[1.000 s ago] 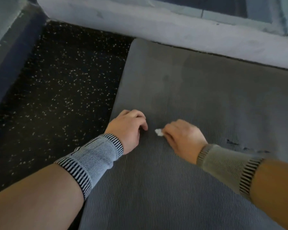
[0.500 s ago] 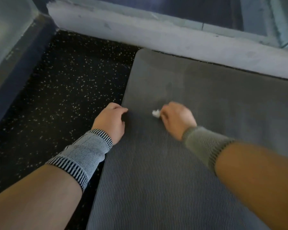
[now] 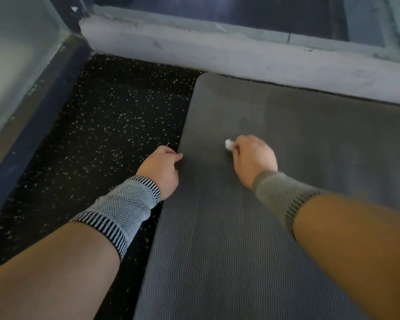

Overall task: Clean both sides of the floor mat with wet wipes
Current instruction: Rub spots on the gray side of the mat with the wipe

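Observation:
A grey ribbed floor mat (image 3: 229, 239) lies flat on the dark floor and fills the middle and right of the view. My right hand (image 3: 253, 158) is on the mat's upper part, fingers curled round a small white wet wipe (image 3: 229, 144) that sticks out at its left. My left hand (image 3: 161, 168) sits at the mat's left edge with curled fingers touching that edge; whether they grip it is not visible. Both wrists wear knitted bands.
Black speckled rubber flooring (image 3: 106, 139) lies left of the mat. A pale concrete ledge (image 3: 240, 51) runs along the far side, close to the mat's far end. A dark baseboard and wall (image 3: 32, 107) bound the left.
Both hands have moved farther up the mat toward the ledge. The left hand slid from the mat's surface to its left edge. The right hand kept the wipe.

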`<action>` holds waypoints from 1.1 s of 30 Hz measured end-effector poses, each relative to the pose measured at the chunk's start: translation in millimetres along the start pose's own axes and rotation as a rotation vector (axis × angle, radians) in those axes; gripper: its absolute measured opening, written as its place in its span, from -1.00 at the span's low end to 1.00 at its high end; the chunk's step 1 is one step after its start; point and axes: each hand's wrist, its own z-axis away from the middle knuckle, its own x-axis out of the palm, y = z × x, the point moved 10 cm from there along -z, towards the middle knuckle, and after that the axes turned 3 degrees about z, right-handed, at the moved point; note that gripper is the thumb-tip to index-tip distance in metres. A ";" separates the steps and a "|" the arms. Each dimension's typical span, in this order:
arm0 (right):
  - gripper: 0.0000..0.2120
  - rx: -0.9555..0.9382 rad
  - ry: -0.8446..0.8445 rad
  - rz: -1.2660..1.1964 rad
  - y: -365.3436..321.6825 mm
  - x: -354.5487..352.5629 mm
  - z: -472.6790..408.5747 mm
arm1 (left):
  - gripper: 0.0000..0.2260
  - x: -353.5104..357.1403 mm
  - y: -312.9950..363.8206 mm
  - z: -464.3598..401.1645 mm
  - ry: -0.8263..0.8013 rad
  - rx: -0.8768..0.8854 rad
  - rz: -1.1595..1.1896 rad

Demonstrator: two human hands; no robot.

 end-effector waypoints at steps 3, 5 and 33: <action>-0.96 -0.309 -0.108 -0.087 -48.2 8.2 74.0 | -0.60 -0.8 0.5 -1.3 0.018 -0.007 0.009; -0.96 -0.409 -0.138 -0.080 -50.2 10.0 80.3 | -0.57 0.4 0.4 -0.2 0.023 -0.020 0.003; -0.81 -0.095 0.036 -0.001 -23.7 0.9 0.4 | -0.38 0.8 -3.9 3.9 -0.061 -0.008 0.060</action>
